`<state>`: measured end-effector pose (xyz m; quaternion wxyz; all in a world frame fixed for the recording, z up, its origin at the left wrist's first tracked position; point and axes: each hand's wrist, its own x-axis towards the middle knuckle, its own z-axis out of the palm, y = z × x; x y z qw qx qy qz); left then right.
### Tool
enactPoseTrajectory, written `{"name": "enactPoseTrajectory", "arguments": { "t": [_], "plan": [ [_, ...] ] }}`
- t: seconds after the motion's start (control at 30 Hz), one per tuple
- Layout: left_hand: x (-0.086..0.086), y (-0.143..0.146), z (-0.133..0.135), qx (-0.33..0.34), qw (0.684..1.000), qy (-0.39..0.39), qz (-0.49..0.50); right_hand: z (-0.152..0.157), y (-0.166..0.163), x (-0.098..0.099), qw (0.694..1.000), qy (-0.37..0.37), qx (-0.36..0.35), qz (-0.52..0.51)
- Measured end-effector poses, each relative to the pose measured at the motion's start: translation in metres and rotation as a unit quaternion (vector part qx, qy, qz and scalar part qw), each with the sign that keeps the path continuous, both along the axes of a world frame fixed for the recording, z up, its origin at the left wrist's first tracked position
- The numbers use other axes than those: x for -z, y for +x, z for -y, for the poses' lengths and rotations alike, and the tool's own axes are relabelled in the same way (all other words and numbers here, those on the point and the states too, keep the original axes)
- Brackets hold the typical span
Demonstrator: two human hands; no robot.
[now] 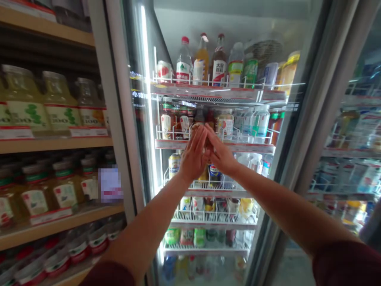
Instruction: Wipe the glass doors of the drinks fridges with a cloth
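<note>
Both arms stretch forward to a lit drinks fridge with a glass door (139,167). My left hand (194,153) is held up with its fingers straight and close together. Leaning in from the other side, my right hand (222,153) has its fingers straight too, and the fingertips of the two hands meet or nearly meet in a peak. Whether they touch the glass I cannot tell. No held object shows in either hand. Behind them, bottles (225,124) stand on a middle wire shelf (166,145), partly covered by my hands.
To the left, a wooden shelf unit (56,143) carries juice jugs (25,97) and smaller bottles (64,186). A metal door frame (324,99) runs along the right, with another stocked fridge (348,155) beyond. More bottles (219,59) line the fridge's top shelf.
</note>
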<state>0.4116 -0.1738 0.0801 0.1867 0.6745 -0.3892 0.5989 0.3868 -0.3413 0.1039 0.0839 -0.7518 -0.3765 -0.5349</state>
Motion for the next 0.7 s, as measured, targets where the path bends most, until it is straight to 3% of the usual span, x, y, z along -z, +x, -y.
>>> {"name": "enactPoseTrajectory", "arguments": {
  "t": [0.1,0.23,0.33,0.47,0.57,0.7],
  "plan": [
    [0.005,-0.006,0.015,-0.054,0.998,-0.007,-0.001,0.036,-0.008,0.011,0.993,0.033,0.106,0.033],
    [-0.003,-0.003,0.006,-0.087,0.996,-0.009,0.023,0.094,0.000,0.043,0.963,0.006,0.256,0.088],
    [-0.025,0.007,-0.013,-0.084,0.996,0.010,0.038,0.114,0.009,0.059,0.951,0.001,0.294,0.098],
    [-0.051,0.019,-0.027,-0.113,0.989,-0.086,0.035,0.112,0.011,0.062,0.946,0.012,0.304,0.109],
    [-0.039,0.020,-0.015,-0.122,0.988,-0.091,0.033,0.109,0.010,0.061,0.944,0.010,0.308,0.116],
    [-0.007,0.017,0.006,-0.090,0.989,0.093,0.072,0.110,0.011,0.063,0.947,0.033,0.298,0.118]
  ]
}}
